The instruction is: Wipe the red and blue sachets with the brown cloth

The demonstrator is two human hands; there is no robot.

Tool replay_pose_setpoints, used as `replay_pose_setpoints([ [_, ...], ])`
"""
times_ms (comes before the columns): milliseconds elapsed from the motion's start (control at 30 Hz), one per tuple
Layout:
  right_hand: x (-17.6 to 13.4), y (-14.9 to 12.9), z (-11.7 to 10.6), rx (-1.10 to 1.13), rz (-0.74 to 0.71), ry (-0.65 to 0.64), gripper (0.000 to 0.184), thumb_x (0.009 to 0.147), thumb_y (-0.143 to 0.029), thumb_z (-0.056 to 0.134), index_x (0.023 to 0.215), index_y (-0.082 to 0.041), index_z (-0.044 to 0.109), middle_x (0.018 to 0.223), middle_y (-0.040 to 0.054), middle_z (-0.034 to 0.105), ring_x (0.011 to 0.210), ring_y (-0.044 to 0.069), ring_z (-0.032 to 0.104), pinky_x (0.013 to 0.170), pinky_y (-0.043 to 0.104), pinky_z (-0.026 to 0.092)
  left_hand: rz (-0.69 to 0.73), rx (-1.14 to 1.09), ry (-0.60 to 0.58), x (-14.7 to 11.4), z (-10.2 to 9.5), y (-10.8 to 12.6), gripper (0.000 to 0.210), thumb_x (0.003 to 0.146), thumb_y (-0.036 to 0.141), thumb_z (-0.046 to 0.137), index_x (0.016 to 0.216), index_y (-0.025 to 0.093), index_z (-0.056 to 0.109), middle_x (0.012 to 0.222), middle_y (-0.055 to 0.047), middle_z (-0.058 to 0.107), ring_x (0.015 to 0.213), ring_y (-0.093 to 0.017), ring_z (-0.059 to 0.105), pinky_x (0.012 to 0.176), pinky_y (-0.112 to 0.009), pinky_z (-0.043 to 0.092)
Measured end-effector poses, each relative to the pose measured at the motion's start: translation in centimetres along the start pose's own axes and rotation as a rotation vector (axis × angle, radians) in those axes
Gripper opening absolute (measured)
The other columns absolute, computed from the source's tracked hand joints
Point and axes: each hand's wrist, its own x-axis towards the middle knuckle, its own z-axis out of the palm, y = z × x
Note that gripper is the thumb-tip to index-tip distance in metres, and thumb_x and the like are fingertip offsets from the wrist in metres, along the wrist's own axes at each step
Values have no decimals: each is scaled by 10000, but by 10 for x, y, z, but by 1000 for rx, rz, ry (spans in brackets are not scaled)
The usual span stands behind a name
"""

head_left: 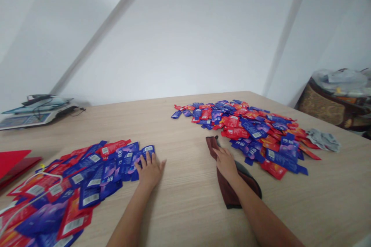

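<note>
My left hand (150,171) lies flat with fingers spread at the right edge of the near-left spread of packets, its fingertips touching a blue packet (148,149). Around it are overlapping blue and red foil sachets (94,173) with white barcode labels. My right hand (226,163) rests on a folded brown cloth piece (227,191) with black edging, fingers stretched out over its narrow upper end. What kind of cloth article it is I cannot make out. Just beyond that hand lies a larger heap of red and blue sachets (232,121).
A red folder-like item (17,164) sits at the left edge, with a white cord (31,200) over the nearby packets. A scale-like device (34,115) stands back left. Crumpled grey gloves or cloth (324,139) lie right of the heap. A patterned chair (321,102) holds plastic bags (342,79).
</note>
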Motion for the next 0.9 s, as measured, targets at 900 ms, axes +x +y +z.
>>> replay_pose_setpoints([
  [900, 9, 3, 4, 771, 215, 442, 466, 768, -207, 344, 1161, -164, 591, 1224, 93, 577, 1142, 216, 501, 1013, 398, 348, 509, -321, -43, 29, -12, 135, 546, 931, 453, 225, 1388, 178, 343, 1473, -127, 292, 1363, -280, 224, 1069, -505, 196],
])
